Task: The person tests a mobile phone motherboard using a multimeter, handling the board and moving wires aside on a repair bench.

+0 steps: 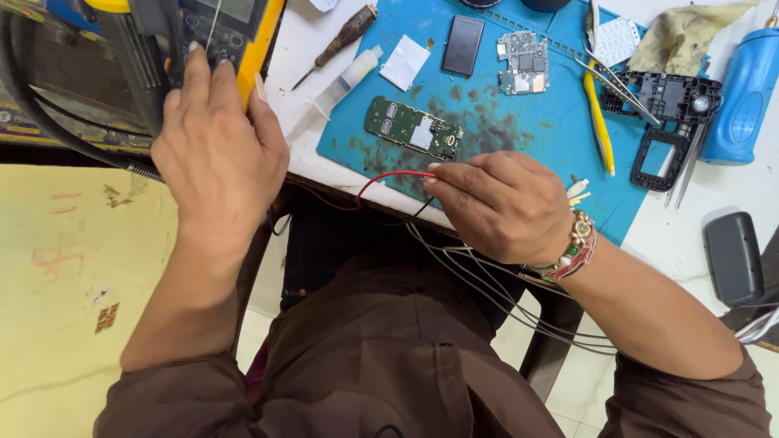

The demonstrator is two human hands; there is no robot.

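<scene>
Left hand (217,150): rests on the yellow-cased meter (213,32) at the table's far left edge, fingers spread over its front; it clasps nothing.
Right hand (503,203): fingers pinched together on a red lead (388,178) and a black lead (423,208), at the near edge of the blue mat (519,130).
Green circuit board (413,127): flat on the mat, just beyond the right hand's fingertips.
Nearby: screwdriver (339,42), tweezers (614,82), black phone frame (667,122).

Brown sleeves, brown garment; beaded bracelet (578,243), perhaps red thread, right wrist.
</scene>
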